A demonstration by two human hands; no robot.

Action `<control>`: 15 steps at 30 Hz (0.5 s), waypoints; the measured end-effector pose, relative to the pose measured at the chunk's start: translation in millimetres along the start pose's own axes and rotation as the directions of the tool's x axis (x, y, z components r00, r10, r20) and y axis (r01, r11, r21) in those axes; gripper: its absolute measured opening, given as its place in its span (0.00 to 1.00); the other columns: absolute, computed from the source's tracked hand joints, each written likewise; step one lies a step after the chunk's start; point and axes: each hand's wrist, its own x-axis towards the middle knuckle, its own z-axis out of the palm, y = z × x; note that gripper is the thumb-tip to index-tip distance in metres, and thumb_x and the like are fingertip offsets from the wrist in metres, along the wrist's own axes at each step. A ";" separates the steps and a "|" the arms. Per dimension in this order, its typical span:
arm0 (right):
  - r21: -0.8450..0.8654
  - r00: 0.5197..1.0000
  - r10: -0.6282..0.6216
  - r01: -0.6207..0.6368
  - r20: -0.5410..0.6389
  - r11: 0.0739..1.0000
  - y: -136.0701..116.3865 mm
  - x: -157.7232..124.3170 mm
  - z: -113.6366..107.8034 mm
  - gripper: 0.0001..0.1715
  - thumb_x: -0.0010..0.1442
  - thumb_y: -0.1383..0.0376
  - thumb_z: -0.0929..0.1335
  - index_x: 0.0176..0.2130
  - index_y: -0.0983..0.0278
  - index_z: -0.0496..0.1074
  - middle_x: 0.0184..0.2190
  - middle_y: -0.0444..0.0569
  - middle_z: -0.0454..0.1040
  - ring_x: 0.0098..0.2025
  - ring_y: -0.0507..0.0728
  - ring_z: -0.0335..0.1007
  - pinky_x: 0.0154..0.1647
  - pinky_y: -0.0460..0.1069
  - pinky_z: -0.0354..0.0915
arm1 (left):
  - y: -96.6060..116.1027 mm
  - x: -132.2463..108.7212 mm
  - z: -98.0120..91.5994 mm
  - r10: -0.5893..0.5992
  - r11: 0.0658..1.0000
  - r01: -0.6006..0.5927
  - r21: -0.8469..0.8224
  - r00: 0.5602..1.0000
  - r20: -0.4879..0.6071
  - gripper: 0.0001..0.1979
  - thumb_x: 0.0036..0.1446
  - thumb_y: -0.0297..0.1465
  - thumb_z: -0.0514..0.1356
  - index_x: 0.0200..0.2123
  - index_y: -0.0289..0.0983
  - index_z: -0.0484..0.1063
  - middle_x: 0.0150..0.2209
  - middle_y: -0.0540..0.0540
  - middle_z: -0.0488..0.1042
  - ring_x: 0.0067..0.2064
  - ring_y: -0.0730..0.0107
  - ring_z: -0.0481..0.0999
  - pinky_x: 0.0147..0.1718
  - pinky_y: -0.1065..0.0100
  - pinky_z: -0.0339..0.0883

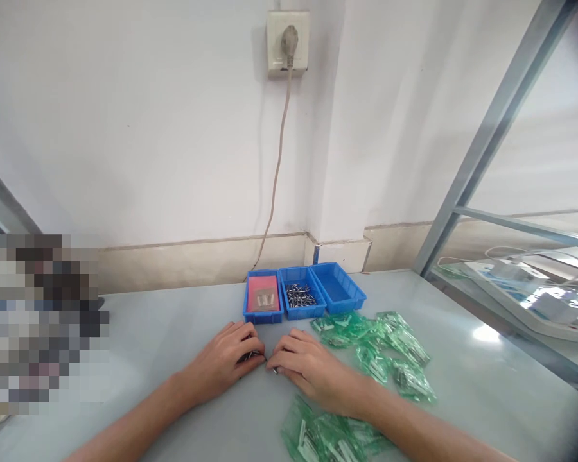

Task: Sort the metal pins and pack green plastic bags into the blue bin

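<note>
Your left hand [226,362] and right hand [308,367] rest knuckles-up on the grey counter [173,333], close together, fingertips almost meeting in front of you. The left fingers are curled inward and closed around a few small dark metal pins [251,355], which show only as a sliver under the fingertips; how many you hold cannot be told. The right fingers are pressed together, and their tips pinch one more small metal pin [274,370] that pokes out toward the left hand. That pin lies low against the counter with its long axis running roughly left to right, pointing across the narrow gap between your two hands. Your right hand is the one on it; the left fingertips are just beside it.

Straight ahead, beyond your knuckles, three blue trays stand side by side, touching. The left tray [262,299] holds a pink card with a few pale pieces on it. The middle tray [301,296] carries a heap of the same kind of dark metal pins, and lies nearest your right hand. The right tray [340,292] shows only its bare floor.

Green plastic bags [383,350] lie scattered to the right of your right hand, and another heap of green bags [325,439] sits under your right forearm. A plug and cord [289,42] hang on the wall behind.
</note>
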 end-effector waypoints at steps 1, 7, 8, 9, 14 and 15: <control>-0.006 1.000 -0.002 0.002 -0.009 1.000 0.3 0.3 0.2 0.15 0.77 0.69 0.63 0.51 0.60 0.79 0.45 0.50 0.78 0.47 0.59 0.69 0.54 0.54 0.66 | 0.4 0.2 -0.5 0.001 1.000 -0.001 -0.004 1.000 -0.001 0.08 0.77 0.34 0.56 0.44 0.41 0.75 0.42 0.47 0.74 0.42 0.65 0.72 0.44 0.63 0.66; -0.031 0.999 0.032 -0.032 -0.008 0.999 2.0 1.5 -1.1 0.11 0.77 0.67 0.65 0.48 0.60 0.77 0.43 0.49 0.76 0.47 0.60 0.67 0.53 0.55 0.65 | 1.5 0.9 -1.4 -0.012 1.000 0.012 -0.001 1.000 0.025 0.10 0.77 0.35 0.55 0.44 0.40 0.74 0.42 0.46 0.73 0.43 0.64 0.71 0.44 0.63 0.66; -0.038 0.999 0.041 -0.041 -0.007 0.998 2.3 1.5 -1.5 0.09 0.77 0.67 0.65 0.47 0.60 0.77 0.44 0.49 0.75 0.48 0.60 0.66 0.53 0.54 0.65 | 1.4 0.7 -1.1 -0.012 1.000 0.012 0.001 1.000 0.028 0.09 0.77 0.34 0.55 0.44 0.40 0.73 0.42 0.47 0.73 0.43 0.64 0.71 0.45 0.63 0.66; -0.046 0.999 0.048 -0.049 -0.007 0.998 2.7 1.4 -1.7 0.08 0.76 0.67 0.66 0.47 0.60 0.76 0.45 0.49 0.75 0.48 0.60 0.66 0.53 0.54 0.65 | 1.2 0.5 -0.7 -0.013 1.000 0.013 0.003 0.999 0.031 0.09 0.77 0.33 0.55 0.44 0.40 0.73 0.42 0.47 0.73 0.43 0.64 0.71 0.45 0.63 0.66; -0.068 0.998 0.066 -0.065 0.018 0.996 4.7 1.6 -0.4 0.04 0.75 0.68 0.68 0.46 0.60 0.75 0.47 0.48 0.74 0.49 0.59 0.64 0.53 0.53 0.64 | 0.5 -0.2 0.4 -0.029 1.000 0.028 0.006 0.998 0.051 0.06 0.76 0.32 0.57 0.44 0.40 0.71 0.43 0.47 0.73 0.44 0.63 0.71 0.46 0.62 0.65; -0.076 0.998 0.066 -0.064 0.022 0.995 4.9 1.7 0.1 0.05 0.75 0.68 0.68 0.46 0.60 0.74 0.46 0.48 0.74 0.49 0.59 0.64 0.53 0.53 0.64 | 0.3 -0.1 0.5 -0.029 1.000 0.029 0.006 0.998 0.051 0.05 0.76 0.32 0.57 0.44 0.40 0.71 0.43 0.47 0.73 0.44 0.63 0.71 0.46 0.62 0.65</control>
